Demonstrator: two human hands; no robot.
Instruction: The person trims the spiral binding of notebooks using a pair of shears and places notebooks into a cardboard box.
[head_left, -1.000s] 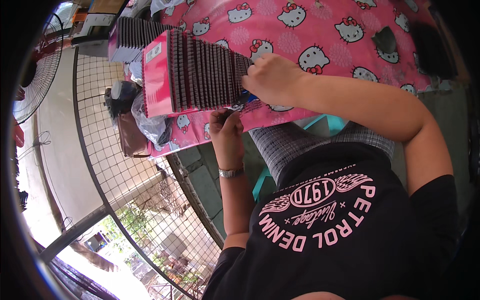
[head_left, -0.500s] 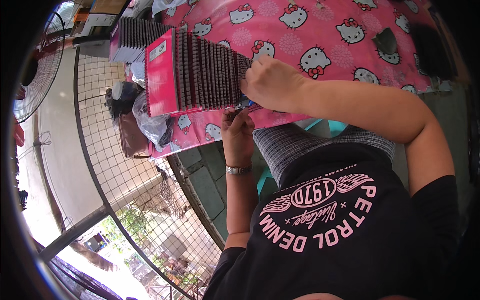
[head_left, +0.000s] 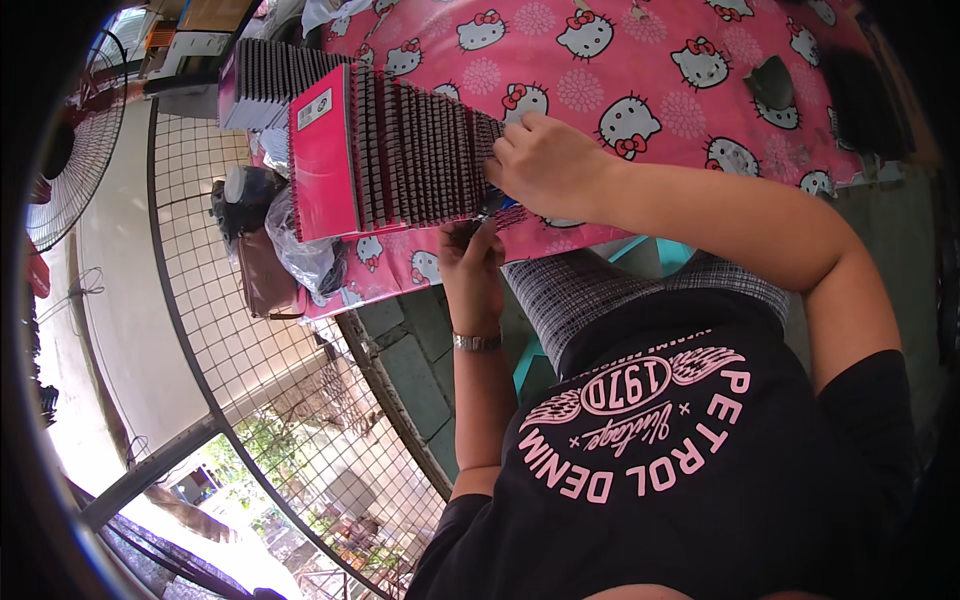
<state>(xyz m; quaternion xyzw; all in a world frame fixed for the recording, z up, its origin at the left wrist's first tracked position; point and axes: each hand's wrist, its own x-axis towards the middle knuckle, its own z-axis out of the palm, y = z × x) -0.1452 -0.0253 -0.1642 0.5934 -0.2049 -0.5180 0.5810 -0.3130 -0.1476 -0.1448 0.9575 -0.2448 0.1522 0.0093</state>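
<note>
I logged the left hand (head_left: pixel 470 262) with fingers curled and thumb bent in, just below the spiral-bound notebooks (head_left: pixel 420 155); what it pinched, I could not tell. The right hand (head_left: pixel 548 165) was bent at the row's right end, its fingertips hidden; I could not confirm a grasp. A blue item (head_left: pixel 497 203) showed just under it. The notebooks ran leftward from the right hand. Farther left of the left hand: a plastic bag (head_left: pixel 305 245), then a fan (head_left: pixel 85 140).

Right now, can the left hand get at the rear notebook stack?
Probably not straight across: the front stack stands between the left hand and the rear stack.
</note>
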